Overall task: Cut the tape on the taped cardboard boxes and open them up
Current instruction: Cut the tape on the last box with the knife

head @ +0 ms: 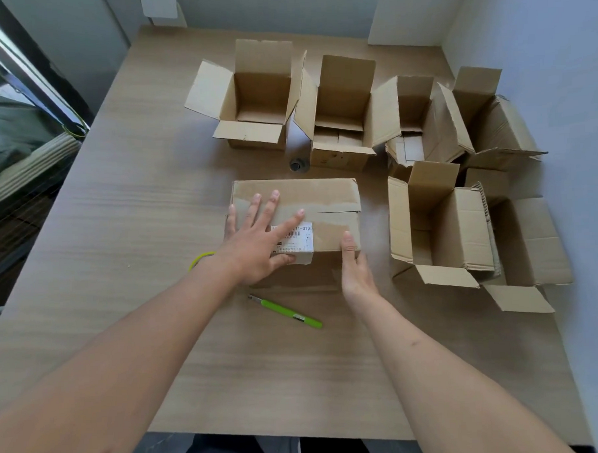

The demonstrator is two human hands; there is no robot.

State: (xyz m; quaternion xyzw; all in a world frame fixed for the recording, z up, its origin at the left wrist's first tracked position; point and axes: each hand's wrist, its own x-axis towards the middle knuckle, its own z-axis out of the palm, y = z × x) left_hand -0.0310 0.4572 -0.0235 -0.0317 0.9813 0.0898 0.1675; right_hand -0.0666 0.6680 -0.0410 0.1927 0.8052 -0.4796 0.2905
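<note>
With the left hand (257, 248) flat, fingers spread, on the closed brown taped cardboard box (323, 198) mid-table and the right hand (356, 271) open against its near corner, neither holds the green utility knife (286, 311) lying nearby, so the box may slide.

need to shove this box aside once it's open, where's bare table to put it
Bare table lies left of the closed box, out to the edge, and nearer you, beyond the green cutter. The far side and right are crowded with open boxes.
</note>
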